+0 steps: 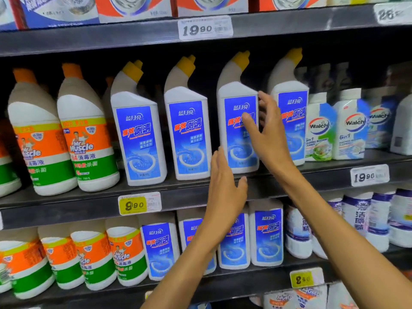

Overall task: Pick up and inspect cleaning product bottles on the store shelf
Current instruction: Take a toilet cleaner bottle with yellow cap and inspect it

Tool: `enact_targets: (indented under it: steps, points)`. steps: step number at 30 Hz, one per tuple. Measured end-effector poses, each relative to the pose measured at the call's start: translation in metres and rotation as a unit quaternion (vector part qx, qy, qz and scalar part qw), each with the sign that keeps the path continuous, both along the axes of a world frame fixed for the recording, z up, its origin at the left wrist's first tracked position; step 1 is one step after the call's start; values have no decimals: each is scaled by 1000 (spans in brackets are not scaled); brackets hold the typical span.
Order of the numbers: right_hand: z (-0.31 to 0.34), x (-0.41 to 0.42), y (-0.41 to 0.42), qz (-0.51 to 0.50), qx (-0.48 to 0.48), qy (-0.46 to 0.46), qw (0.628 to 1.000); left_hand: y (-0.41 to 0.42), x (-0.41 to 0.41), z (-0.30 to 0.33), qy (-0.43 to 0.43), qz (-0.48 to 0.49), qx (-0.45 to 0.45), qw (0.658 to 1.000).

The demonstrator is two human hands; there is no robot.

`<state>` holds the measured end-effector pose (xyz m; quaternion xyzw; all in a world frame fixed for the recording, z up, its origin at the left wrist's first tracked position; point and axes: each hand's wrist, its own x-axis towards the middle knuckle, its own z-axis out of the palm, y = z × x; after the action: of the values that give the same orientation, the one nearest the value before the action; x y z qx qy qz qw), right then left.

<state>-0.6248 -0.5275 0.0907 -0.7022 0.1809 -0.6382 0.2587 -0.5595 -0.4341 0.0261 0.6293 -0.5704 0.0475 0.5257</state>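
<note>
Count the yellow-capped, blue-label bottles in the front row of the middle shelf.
4, in a row right of the Mr Muscle bottles: first, second, third between the left hand and right hand, fourth. More may stand behind.

Even, bright store light falls from above and in front; labels read clearly mid-frame. Shelf recesses behind the bottles stay dark. The wide lens bends the shelves at the edges. Corners are soft, and the whole picture looks slightly smeared.

Price tags — dark shelf edge
</note>
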Motion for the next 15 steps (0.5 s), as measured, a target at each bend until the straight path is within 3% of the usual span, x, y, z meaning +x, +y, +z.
enact_targets:
  steps: [7, 11, 15]
  points:
    - [-9, -3, -10, 116, 50, -5, 992, -13, -16, 6, 155, 52, -84, 983]
    - [-8, -14, 4, 165, 59, -19, 984, -7, -26, 8, 163, 107, -151, 969]
    - [-10, -36, 26, 271, 95, -64, 956, 5, -40, 4, 212, 67, -207, 953]
